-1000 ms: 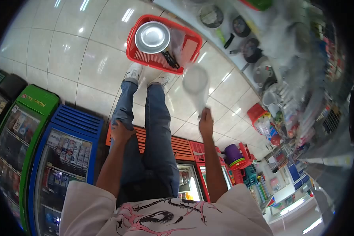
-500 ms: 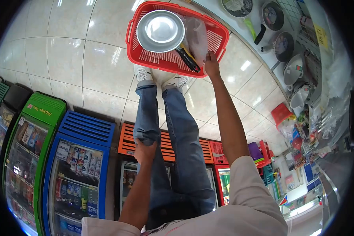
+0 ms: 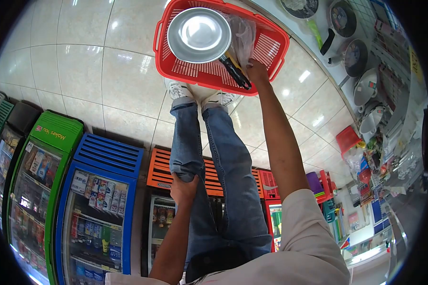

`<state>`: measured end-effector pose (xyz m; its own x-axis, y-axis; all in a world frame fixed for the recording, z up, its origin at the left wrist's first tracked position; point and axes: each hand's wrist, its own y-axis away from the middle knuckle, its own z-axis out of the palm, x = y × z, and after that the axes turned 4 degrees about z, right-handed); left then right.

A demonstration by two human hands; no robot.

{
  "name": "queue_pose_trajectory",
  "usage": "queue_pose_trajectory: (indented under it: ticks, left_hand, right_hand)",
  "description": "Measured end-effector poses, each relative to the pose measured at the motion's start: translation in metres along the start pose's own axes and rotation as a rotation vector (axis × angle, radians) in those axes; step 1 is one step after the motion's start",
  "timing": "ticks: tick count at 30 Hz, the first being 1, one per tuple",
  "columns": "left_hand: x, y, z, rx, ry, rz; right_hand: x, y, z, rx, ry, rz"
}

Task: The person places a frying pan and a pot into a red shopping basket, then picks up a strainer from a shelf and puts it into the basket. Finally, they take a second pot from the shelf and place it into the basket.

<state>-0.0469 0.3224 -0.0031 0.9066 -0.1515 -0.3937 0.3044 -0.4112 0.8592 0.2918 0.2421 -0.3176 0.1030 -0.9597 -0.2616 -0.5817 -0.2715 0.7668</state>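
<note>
A red plastic basket (image 3: 209, 84) stands on the floor in front of my shoes. Inside it lies a silver frying pan (image 3: 199, 35) with a black and yellow handle (image 3: 236, 73). Beside the pan is a crumpled clear plastic bag (image 3: 243, 35). My right hand (image 3: 258, 73) reaches over the basket's near right part, fingers closed on the lower end of the bag, close to the pan handle. My left hand (image 3: 183, 189) is wrapped round the knee of my jeans (image 3: 184, 159), its fingertips partly hidden.
Several pans (image 3: 355, 58) stand on a shelf (image 3: 324, 59) at the right, with a red container (image 3: 348, 140) lower down. Behind me are drink fridges, one blue (image 3: 107, 154) and one green (image 3: 57, 128). Shiny floor tiles (image 3: 128, 76) surround the basket.
The whole view has shifted slightly, so the basket sits higher and further right. The bag's lower end looks narrower, drawn towards my right hand. My left hand stays on the knee.
</note>
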Motion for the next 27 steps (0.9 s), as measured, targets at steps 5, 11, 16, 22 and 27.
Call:
queue_pose_trajectory:
  ticks: [5,11,16,22,27]
  left_hand:
    - [-0.003,-0.002,0.001,-0.002,-0.026,0.005]
    - [0.0,-0.002,-0.002,-0.002,-0.047,-0.003]
    - [0.001,-0.003,-0.002,-0.005,-0.068,0.002]
    - [-0.001,-0.003,-0.001,0.018,-0.069,0.012]
    - [0.001,-0.003,-0.006,-0.076,-0.037,-0.031]
  right_hand:
    - [0.009,0.002,0.001,0.154,0.061,-0.085]
    - [0.004,0.003,0.004,0.092,0.126,-0.099]
    - [0.003,0.004,0.007,0.052,0.126,0.014]
    - [-0.002,0.022,-0.004,0.125,0.023,-0.05]
    - [-0.001,0.009,-0.003,0.06,0.019,0.027]
